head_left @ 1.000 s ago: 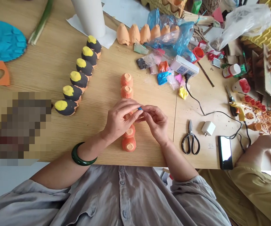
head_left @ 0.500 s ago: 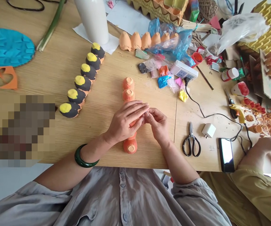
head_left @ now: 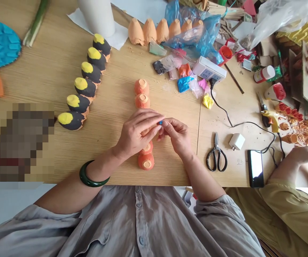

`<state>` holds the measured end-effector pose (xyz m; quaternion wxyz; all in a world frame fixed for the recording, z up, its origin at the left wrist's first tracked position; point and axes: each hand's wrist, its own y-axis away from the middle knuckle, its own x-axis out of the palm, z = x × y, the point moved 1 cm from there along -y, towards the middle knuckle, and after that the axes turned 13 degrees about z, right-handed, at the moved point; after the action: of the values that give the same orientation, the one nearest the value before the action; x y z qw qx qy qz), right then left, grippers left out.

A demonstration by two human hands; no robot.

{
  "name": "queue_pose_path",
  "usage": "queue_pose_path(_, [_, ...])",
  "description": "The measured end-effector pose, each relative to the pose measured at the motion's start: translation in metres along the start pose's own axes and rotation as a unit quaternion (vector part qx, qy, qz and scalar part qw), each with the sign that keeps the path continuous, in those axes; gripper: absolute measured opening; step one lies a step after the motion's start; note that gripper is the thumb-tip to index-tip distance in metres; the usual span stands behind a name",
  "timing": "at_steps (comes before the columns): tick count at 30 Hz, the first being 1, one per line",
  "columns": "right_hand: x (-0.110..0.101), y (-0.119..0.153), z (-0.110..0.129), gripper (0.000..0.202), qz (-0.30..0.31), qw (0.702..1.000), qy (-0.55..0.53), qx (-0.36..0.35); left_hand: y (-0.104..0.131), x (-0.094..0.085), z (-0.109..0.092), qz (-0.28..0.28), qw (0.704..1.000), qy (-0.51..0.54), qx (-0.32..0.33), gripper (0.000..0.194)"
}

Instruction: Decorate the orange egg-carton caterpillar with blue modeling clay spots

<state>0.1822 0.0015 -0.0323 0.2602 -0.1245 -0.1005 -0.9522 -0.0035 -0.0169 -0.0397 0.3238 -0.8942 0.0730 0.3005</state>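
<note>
Between my two hands a small bit of blue clay (head_left: 160, 122) shows, mostly covered by fingertips. My left hand (head_left: 139, 130) pinches it from the left, long fingers pressed together over the thumb. From the right, my right hand (head_left: 177, 135) grips it with thumb and curled fingers. Beneath the left hand runs an upright row of orange-painted egg-carton cups (head_left: 142, 87), its middle hidden by that hand. Left of it stands a slanting row of black cups with yellow tops (head_left: 91, 72).
Blue clay in a wrapper (head_left: 184, 84) lies among other colours beside a white power strip (head_left: 208, 69). Scissors (head_left: 217, 153), a charger (head_left: 236, 141) and a phone (head_left: 255, 167) lie at right, near another person's arm (head_left: 290, 160). Unpainted cups (head_left: 150, 31) stand at the back.
The blue clay has come into sight between my fingertips. My hands remain together over the orange row, and the whole view has shifted slightly.
</note>
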Motion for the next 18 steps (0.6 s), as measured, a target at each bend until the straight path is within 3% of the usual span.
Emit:
queue_pose_path(3, [-0.0024,0.0002,-0.0028,0.049,-0.008,1.0,0.004,0.001,-0.0017,-0.0003,-0.0019,-0.009,1.0,-0.004,0.0,0.039])
queue_pose_path(9, [0.0005,0.0017,-0.0004,0.055,0.008,1.0,0.023,0.014,-0.0016,0.002,0.0015,-0.039,0.999,-0.005,0.019,0.01])
queue_pose_path(12, [0.0023,0.0014,0.0019,0.053,0.006,1.0,0.015,0.021,-0.0001,0.0018,0.0018,-0.037,0.999,0.002,0.015,0.017])
queue_pose_path(18, [0.0014,-0.0006,0.0012,0.053,0.002,1.0,0.003,0.018,0.0019,-0.0019,0.0007,0.024,0.999,-0.015,-0.044,0.036])
